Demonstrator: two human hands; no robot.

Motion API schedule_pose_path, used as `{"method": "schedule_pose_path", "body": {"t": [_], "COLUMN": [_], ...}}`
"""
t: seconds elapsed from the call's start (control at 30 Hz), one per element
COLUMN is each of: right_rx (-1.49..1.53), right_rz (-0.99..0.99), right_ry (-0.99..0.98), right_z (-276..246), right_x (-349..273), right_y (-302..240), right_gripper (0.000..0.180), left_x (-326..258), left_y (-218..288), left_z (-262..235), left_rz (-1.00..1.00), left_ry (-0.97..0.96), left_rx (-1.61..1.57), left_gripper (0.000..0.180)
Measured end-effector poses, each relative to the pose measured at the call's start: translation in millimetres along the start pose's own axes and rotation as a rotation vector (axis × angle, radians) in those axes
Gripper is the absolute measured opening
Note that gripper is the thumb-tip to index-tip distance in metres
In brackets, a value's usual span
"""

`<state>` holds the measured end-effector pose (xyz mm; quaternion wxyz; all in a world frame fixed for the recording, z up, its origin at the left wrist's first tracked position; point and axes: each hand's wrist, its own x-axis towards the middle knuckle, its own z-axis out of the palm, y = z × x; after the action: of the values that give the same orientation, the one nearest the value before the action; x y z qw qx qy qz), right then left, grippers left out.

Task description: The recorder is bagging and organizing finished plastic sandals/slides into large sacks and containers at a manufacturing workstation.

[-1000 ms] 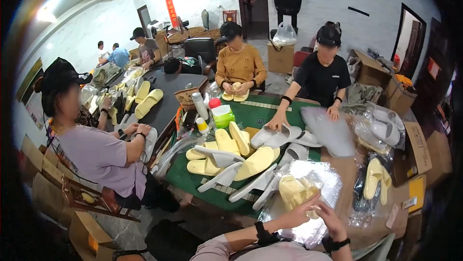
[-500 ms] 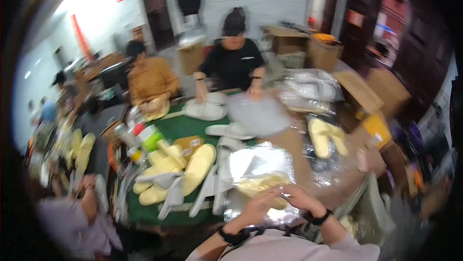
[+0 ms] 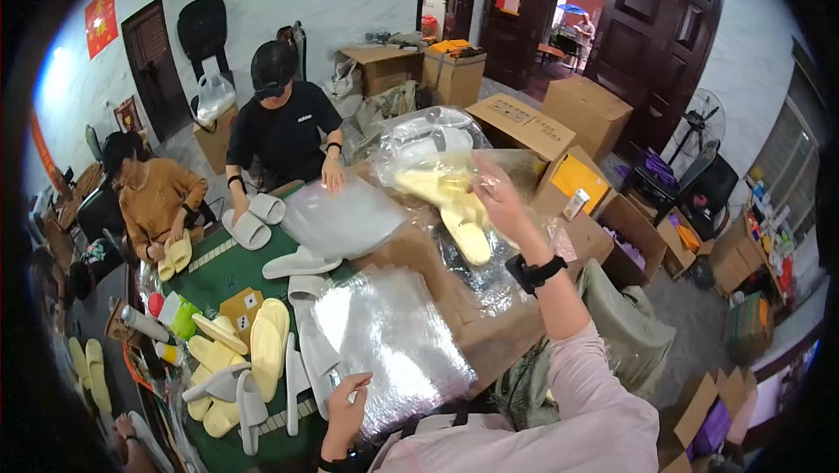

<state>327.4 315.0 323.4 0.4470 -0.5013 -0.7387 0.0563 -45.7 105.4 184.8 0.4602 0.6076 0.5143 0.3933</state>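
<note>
My right hand point(image 3: 500, 198) reaches forward over the table's right part, closed on a clear plastic bag with yellow slippers point(image 3: 430, 181) in it. The fingers are slightly blurred. Just below the bag, another yellow slipper point(image 3: 468, 235) lies on clear plastic. My left hand point(image 3: 348, 407) is at the near edge, thumb and fingers apart and holding nothing. It is beside a stack of shiny clear plastic bags point(image 3: 393, 346). Loose grey slippers point(image 3: 312, 320) lie along the stack's left side, and a pile of yellow slippers point(image 3: 269, 342) is farther left on the green mat point(image 3: 229, 270).
Across the table, a person in black point(image 3: 284, 123) touches grey slippers and a milky plastic sheet point(image 3: 345, 215). A person in brown point(image 3: 162, 189) handles yellow slippers at the left. Bagged grey slippers point(image 3: 433, 130) lie at the back right. Cardboard boxes point(image 3: 587, 114) stand along the right.
The view has turned to the right. My hands were together over yellow slippers on the bag stack; my right hand has carried them forward and right, while my left stays near the stack.
</note>
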Motion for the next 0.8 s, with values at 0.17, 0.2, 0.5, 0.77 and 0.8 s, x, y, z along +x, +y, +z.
{"method": "schedule_pose_path", "body": {"t": [0.17,0.2,0.5,0.77,0.8], "right_rx": [0.213,0.144,-0.135,-0.070,-0.033], "right_rz": [0.293,0.366,0.482,0.435,0.390], "right_ry": [-0.127,-0.201,-0.245,-0.209,-0.263], "right_z": [40.6,56.2,142.5,160.0,167.0], "right_x": [-49.6,-66.8,-172.7,-185.8,-196.6], "right_y": [68.7,88.4,176.8,60.5,44.6], "right_gripper": [0.027,0.028,0.028,0.027,0.027], "left_x": [-6.3,-9.3,-11.8,-25.3,-30.2], "left_y": [-13.3,-16.5,-24.0,-59.8,-61.4], "left_z": [0.8,-0.9,-15.7,-51.7,-57.3], "left_rz": [-0.014,-0.032,-0.029,-0.063,-0.067], "left_ry": [0.074,0.086,0.111,0.417,0.418], "left_rx": [-0.018,-0.020,0.063,0.585,0.587], "left_gripper": [0.024,0.023,0.027,0.052,0.052]}}
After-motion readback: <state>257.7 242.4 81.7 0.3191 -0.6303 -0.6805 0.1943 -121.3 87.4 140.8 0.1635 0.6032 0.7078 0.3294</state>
